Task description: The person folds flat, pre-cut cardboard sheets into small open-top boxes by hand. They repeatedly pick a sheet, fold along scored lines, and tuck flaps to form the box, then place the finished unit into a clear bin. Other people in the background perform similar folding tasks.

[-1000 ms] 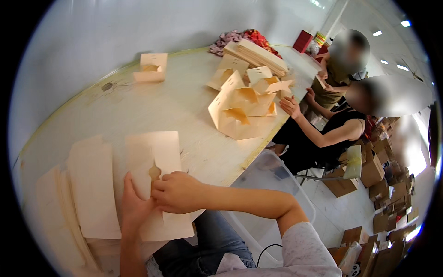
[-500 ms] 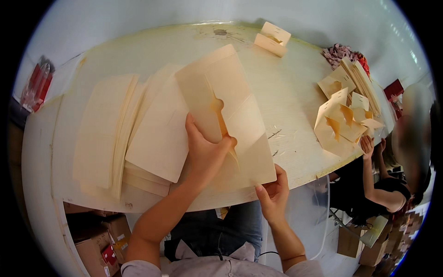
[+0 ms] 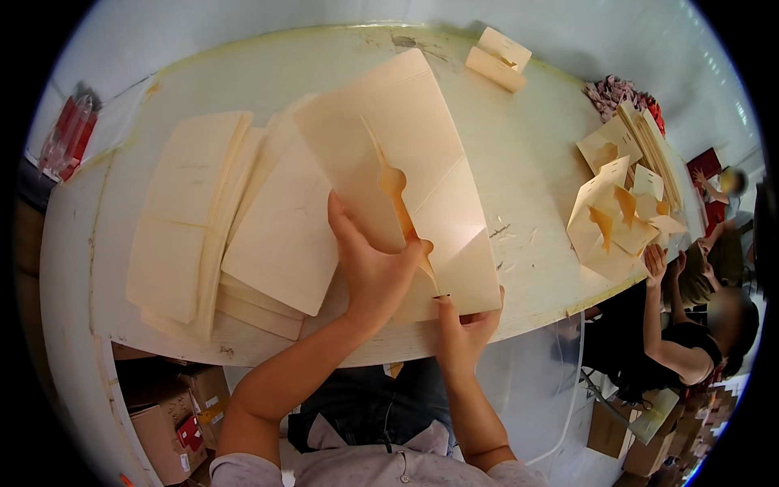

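A cream cardboard folder (image 3: 454,235) with a long slit and two rounded notches lies tilted over the table in front of me. My left hand (image 3: 375,272) is closed on its left flap, thumb at the lower notch; the fingertips behind are hidden. At the near edge, my right hand (image 3: 468,329) pinches the cardboard, its thumb on top close to the slit's lower end and its fingers underneath. Left of the folder, flat cream cardboard sheets (image 3: 280,243) lie overlapping, partly under it. Farther left stands a thicker stack of folded cardboard (image 3: 174,219).
At the right, opened cardboard pieces (image 3: 604,219) lie piled beside a co-worker's hand (image 3: 654,264). A small folded piece (image 3: 497,61) rests at the back, near a pinkish bundle (image 3: 613,97). Cardboard boxes (image 3: 166,434) sit below the table's left side. Red packets (image 3: 73,134) lie far left.
My right hand has moved left and up along the folder's near edge, its thumb now on top by the slit. The view has shifted slightly, and another person shows at the right.
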Tool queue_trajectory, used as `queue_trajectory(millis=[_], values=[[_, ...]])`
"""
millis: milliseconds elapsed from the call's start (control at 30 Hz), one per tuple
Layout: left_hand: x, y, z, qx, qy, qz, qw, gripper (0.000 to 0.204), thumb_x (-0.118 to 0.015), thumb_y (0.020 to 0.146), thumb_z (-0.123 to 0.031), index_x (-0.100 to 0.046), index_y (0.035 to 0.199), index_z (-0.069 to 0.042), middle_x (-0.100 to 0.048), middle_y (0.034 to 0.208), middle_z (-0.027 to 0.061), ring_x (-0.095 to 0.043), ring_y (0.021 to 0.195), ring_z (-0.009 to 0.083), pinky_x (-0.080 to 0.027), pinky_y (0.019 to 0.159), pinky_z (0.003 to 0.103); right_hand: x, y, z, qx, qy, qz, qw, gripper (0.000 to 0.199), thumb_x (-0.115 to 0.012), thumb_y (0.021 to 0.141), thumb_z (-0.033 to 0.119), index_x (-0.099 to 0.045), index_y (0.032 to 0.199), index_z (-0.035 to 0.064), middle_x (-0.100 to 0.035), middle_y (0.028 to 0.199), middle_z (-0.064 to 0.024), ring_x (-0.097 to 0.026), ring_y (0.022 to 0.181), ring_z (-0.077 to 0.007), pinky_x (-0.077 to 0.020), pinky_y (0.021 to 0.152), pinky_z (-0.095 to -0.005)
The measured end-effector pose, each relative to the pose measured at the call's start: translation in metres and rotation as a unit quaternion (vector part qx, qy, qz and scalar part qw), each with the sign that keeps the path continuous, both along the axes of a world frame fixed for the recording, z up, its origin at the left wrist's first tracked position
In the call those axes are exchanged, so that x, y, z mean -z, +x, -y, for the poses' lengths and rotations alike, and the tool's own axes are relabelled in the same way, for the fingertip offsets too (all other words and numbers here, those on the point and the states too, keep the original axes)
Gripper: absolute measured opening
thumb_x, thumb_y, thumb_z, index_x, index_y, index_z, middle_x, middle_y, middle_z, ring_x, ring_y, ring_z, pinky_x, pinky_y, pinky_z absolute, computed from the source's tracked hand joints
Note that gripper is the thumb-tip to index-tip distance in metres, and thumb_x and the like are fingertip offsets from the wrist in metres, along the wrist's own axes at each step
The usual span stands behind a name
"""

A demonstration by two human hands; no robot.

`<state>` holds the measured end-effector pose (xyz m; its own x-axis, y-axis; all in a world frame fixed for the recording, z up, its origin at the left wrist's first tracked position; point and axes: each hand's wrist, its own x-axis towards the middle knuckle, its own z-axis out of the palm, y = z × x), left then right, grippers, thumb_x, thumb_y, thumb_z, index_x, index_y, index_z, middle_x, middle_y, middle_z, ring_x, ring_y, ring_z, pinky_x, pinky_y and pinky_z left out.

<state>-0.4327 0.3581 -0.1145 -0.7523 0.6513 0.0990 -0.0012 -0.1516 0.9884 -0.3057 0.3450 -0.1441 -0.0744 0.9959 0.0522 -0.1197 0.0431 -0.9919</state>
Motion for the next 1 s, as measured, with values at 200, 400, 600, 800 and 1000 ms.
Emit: queue_trajectory(millis=[200, 400, 600, 800, 1000], values=[[-0.001, -0.006, 0.0, -0.002, 0.01, 0.013, 1.0, 0.088, -0.069, 0.067, 0.0, -0.014, 0.136, 0.0, -0.037, 0.123, 0.0155, -0.042, 0.115, 0.0259, -0.042, 0.091, 0.036, 0.001, -0.011, 0.004, -0.004, 0.061, -0.046, 0.997, 0.075, -0.071, 0.072, 0.001, -0.023, 0.13, 0.003, -0.03, 0.127, -0.0139, -0.042, 0.111, -0.0203, -0.0397, 0.092, -0.0312], [0.0, -0.006, 0.0, -0.014, 0.007, 0.001, 1.0, 0.087, -0.068, 0.068, 0.0, -0.014, 0.136, 0.001, -0.036, 0.125, 0.016, -0.041, 0.116, 0.0261, -0.041, 0.093, 0.036, 0.002, -0.005, 0.001, 0.088, 0.31, 0.343, 0.882, 0.088, -0.081, 0.065, 0.009, -0.025, 0.133, 0.0118, -0.023, 0.135, -0.0228, -0.036, 0.121, -0.0362, -0.0344, 0.099, -0.0433], [-0.003, -0.007, 0.0, -0.013, 0.007, -0.001, 1.0, 0.084, -0.067, 0.069, -0.001, -0.014, 0.135, 0.003, -0.036, 0.125, 0.0163, -0.041, 0.117, 0.0256, -0.041, 0.093, 0.036, 0.006, -0.01, 0.008, 0.025, 0.27, 0.246, 0.931, 0.061, -0.079, 0.064, 0.006, -0.05, 0.117, 0.0081, -0.041, 0.124, -0.0237, -0.041, 0.114, -0.0367, -0.0404, 0.089, -0.04], [-0.012, -0.006, 0.0, 0.013, 0.017, 0.074, 0.997, 0.078, -0.065, 0.068, 0.001, -0.019, 0.131, 0.003, -0.039, 0.118, 0.0142, -0.046, 0.107, 0.0224, -0.044, 0.086, 0.034, 0.008, -0.007, 0.016, -0.017, 0.141, 0.203, 0.969, 0.028, -0.073, 0.067, -0.004, -0.065, 0.092, 0.007, -0.057, 0.103, -0.0149, -0.051, 0.096, -0.0248, -0.0421, 0.077, -0.0309], [-0.011, -0.007, -0.001, 0.005, -0.007, 0.059, 0.998, 0.076, -0.064, 0.067, 0.0, -0.02, 0.13, 0.002, -0.04, 0.115, 0.013, -0.047, 0.101, 0.0212, -0.045, 0.082, 0.032, 0.014, 0.006, 0.006, -0.065, 0.184, 0.169, 0.966, 0.012, -0.067, 0.073, -0.007, -0.063, 0.082, 0.0005, -0.049, 0.109, -0.0107, -0.053, 0.091, -0.0156, -0.0409, 0.075, -0.0217]])
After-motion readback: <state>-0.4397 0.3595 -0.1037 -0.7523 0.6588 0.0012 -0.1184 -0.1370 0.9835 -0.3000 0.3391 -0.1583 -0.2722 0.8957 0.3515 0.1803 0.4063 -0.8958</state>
